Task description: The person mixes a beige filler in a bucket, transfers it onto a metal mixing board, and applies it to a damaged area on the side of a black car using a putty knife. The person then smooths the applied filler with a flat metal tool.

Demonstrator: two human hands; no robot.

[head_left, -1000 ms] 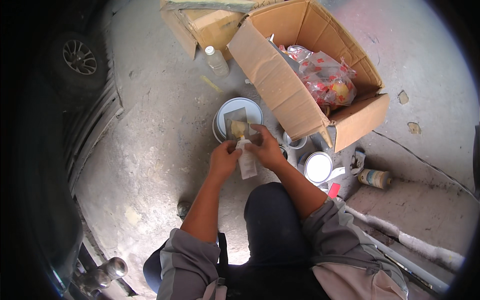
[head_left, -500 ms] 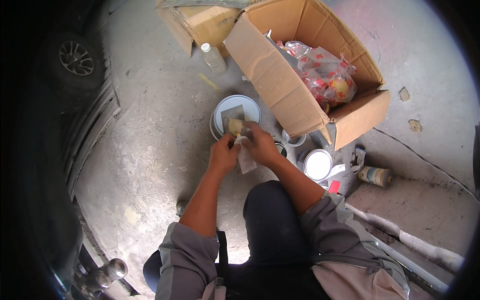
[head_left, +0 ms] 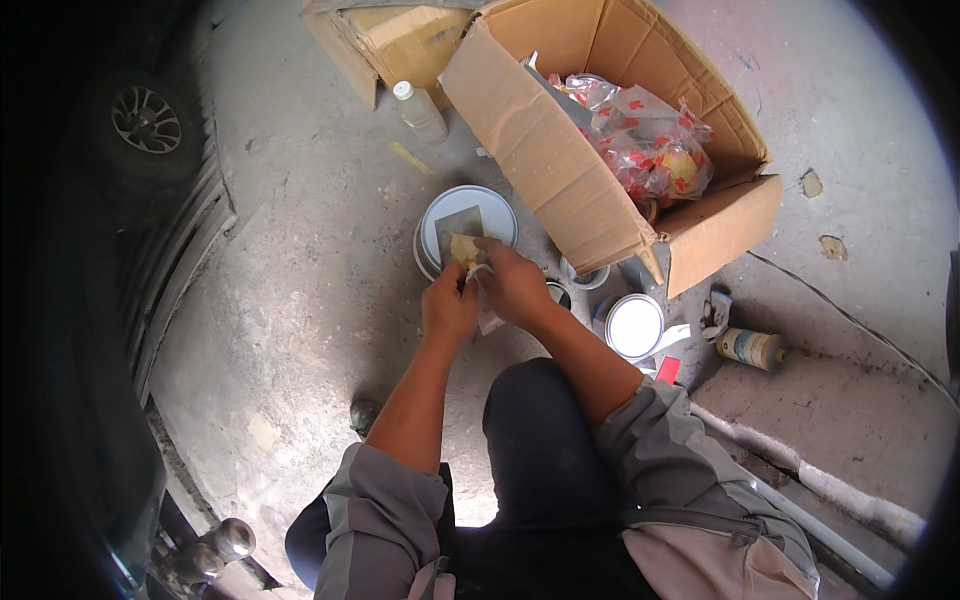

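Observation:
Both my hands meet over a round tin with a pale lid (head_left: 497, 207). My left hand (head_left: 450, 308) is closed, its fingers gripping the lower end of a flat piece smeared with yellowish paste (head_left: 463, 246); its exact kind is unclear. My right hand (head_left: 517, 287) is closed around a crumpled strip of white paper or cloth (head_left: 487, 318) and presses against the smeared piece. Behind it, a grey square sheet (head_left: 457, 224) lies on the lid. My fingers hide part of what they hold.
A large open cardboard box (head_left: 570, 170) holds red-patterned clear plastic (head_left: 650, 140). A capped clear bottle (head_left: 420, 115) stands beyond the tin. Right of my hands are a white-topped can (head_left: 634, 327), a red piece (head_left: 668, 370) and a fallen bottle (head_left: 750, 348). A vehicle wheel (head_left: 147, 120) is at far left.
My right hand has shifted up and inward over the smeared piece, and less of the white strip hangs below it. The view has moved slightly.

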